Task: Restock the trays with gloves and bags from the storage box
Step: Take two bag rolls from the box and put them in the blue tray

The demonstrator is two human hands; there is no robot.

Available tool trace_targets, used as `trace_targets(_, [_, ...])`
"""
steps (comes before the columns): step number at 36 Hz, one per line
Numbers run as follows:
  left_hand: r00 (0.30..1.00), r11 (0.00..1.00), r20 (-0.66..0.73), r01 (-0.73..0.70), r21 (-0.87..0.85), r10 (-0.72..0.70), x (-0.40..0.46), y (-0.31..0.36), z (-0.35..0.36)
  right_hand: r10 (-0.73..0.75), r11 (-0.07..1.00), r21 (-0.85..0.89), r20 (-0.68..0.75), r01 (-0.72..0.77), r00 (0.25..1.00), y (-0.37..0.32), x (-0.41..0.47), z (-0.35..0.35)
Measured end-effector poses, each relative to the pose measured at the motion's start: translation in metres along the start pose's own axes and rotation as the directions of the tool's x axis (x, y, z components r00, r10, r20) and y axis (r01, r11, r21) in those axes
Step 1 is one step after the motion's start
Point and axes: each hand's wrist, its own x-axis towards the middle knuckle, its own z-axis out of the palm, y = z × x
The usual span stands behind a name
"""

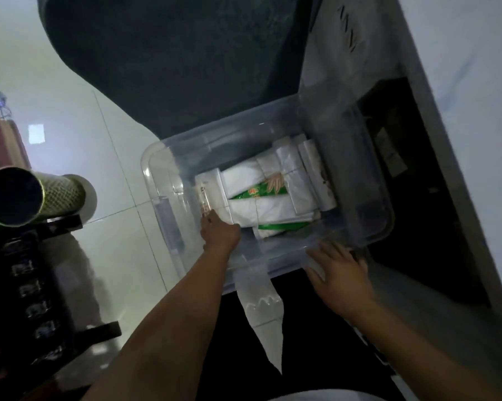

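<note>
pale floor tiles [70,96]; my left hand [219,233] digs into packets [261,192], fingers hidden; open right hand [338,273] steadies the box [169,215], which could slide.

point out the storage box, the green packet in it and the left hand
storage box [150,166]: head view, on its clear rim at the far left corner
green packet [251,193]: head view, on its printed green face
left hand [219,233]: head view, on the back of the hand inside the box

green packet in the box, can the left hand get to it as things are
Probably yes. The storage box has no lid on, the left hand is already inside, and the green packet lies just beyond its fingers among white bundles.
</note>
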Motion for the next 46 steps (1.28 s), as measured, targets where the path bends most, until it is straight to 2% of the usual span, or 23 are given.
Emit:
trace_targets(3, [1.0,0.996,-0.016,0.012,0.085,-0.01,0.021,-0.001,0.01,0.042,0.999,0.005,-0.017,-0.042,0.999,-0.005,-0.002,0.006])
trace_targets(8, [0.991,0.995,-0.084,0.099,-0.029,-0.101,0.038,0.001,0.027,0.073,0.996,0.049,-0.079,-0.069,0.994,-0.012,-0.005,0.016])
trace_targets(13, [0.969,0.984,-0.175,0.178,0.015,-0.172,0.04,0.017,0.04,0.081,0.996,0.055,-0.121,-0.075,0.989,-0.011,-0.007,0.019])
trace_targets(18, [0.973,0.999,-0.223,0.047,-0.023,-0.051,0.043,0.012,0.047,0.069,0.997,0.046,-0.122,-0.064,0.99,-0.011,-0.008,0.019])
trace_targets(24, [0.963,0.996,-0.263,0.075,0.041,-0.062,0.056,0.006,0.04,0.048,0.998,0.046,-0.126,-0.043,0.991,-0.01,-0.006,0.021])
trace_targets(31, [0.981,0.995,-0.188,0.033,-0.092,-0.05,0.072,0.0,0.043,0.019,0.999,0.052,-0.191,-0.01,0.981,-0.005,-0.004,0.025])
trace_targets(38, [0.988,0.986,-0.152,-0.055,-0.159,0.031,0.059,-0.002,0.029,0.001,0.998,0.067,-0.235,0.015,0.972,-0.005,-0.004,0.026])
trace_targets(40, [0.988,0.974,-0.124,-0.113,-0.196,0.089,0.046,0.001,0.023,0.013,0.997,0.072,-0.213,0.003,0.977,-0.008,-0.003,0.021])
trace_targets(44, [0.978,0.939,-0.071,-0.206,-0.276,0.194,0.005,0.007,0.01,0.085,0.986,0.149,-0.083,-0.072,0.993,-0.012,0.002,0.002])
trace_targets(46, [0.97,0.919,-0.051,-0.242,-0.31,0.238,-0.016,0.01,0.002,0.078,0.977,0.205,-0.099,-0.056,0.992,-0.013,0.006,-0.009])
